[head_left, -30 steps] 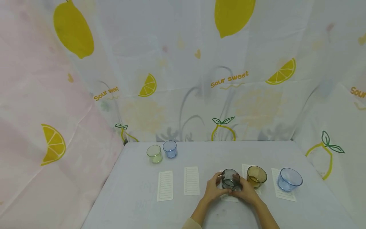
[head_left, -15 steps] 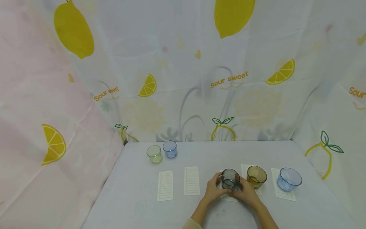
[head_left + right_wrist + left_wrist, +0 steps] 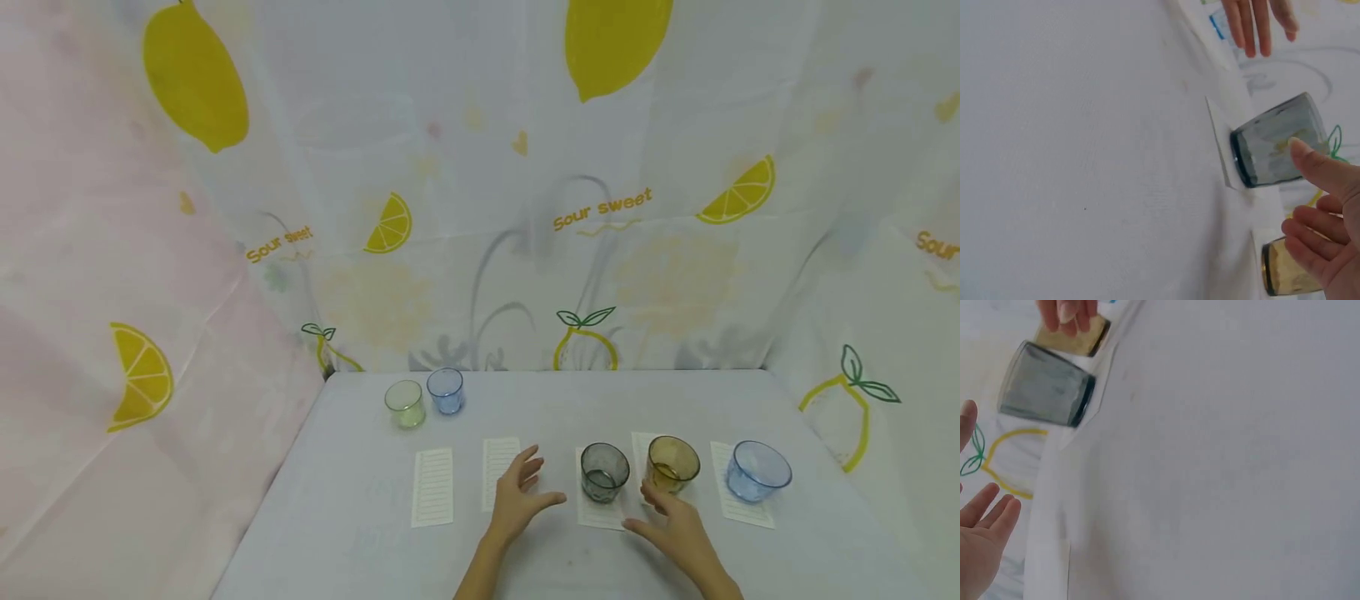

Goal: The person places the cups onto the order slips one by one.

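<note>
A grey glass cup (image 3: 604, 473) stands upright on a lined paper slip, between my two hands. To its left my left hand (image 3: 516, 500) is spread with fingers apart, holding nothing; it overlaps the edge of another slip in the head view. My right hand (image 3: 678, 533) is at the cup's right and nearer to me, thumb and fingers parted, holding nothing. Its fingertips overlap the lower part of an amber glass cup (image 3: 673, 463) in the head view. In the right wrist view the thumb shows in front of the grey cup (image 3: 1272, 147).
A wide blue glass bowl (image 3: 757, 472) stands on the rightmost slip. Two lined slips, the left one (image 3: 432, 487) and the one beside it (image 3: 498, 471), lie left of the hands. At the back left stand a green cup (image 3: 406, 405) and a small blue cup (image 3: 446, 392).
Both hands have let go of the grey cup and drawn apart, the left hand going left and the right hand right and toward me. The cup stays on its slip.
</note>
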`<state>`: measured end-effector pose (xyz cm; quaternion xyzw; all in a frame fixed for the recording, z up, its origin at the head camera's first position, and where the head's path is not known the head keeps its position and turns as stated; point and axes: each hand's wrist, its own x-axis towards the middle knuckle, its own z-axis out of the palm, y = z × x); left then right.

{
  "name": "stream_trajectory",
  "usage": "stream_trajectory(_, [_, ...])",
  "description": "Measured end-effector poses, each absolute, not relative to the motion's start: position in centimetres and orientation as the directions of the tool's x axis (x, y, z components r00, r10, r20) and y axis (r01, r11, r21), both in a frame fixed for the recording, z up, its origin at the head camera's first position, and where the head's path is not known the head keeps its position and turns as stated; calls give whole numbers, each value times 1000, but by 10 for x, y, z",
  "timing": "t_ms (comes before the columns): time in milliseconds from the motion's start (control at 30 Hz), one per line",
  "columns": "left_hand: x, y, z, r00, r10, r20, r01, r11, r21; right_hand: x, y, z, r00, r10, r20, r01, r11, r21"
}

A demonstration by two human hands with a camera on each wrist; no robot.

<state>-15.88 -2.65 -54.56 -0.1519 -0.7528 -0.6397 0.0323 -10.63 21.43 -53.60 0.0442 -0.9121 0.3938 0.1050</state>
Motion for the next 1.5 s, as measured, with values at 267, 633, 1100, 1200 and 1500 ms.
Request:
stream_trajectory(267, [-140, -84, -503, -971, 18, 240, 240, 154, 959, -95, 199, -523, -927, -42, 374, -314, 634, -707])
stream_trajectory(633, [-130, -153, -516, -938, -280, 205, 145, 220, 965, -103, 151, -540, -824, -177, 538, -545, 503, -671])
stream_trajectory(1100, [-145, -200, -542, -851, -451, 270, 125, 326, 937, -138, 113, -570, -825, -201, 529, -543, 545, -639])
stream_trajectory(1200, [-148, -206, -547, -840, -477, 259, 105, 326, 940, -146, 107, -583, -848, -217, 483, -513, 562, -649])
stream_trajectory(1500, [-156, -211, -554, -836, -510, 203, 32, 324, 946, -162, 99, -596, -883, -199, 426, -455, 592, -665])
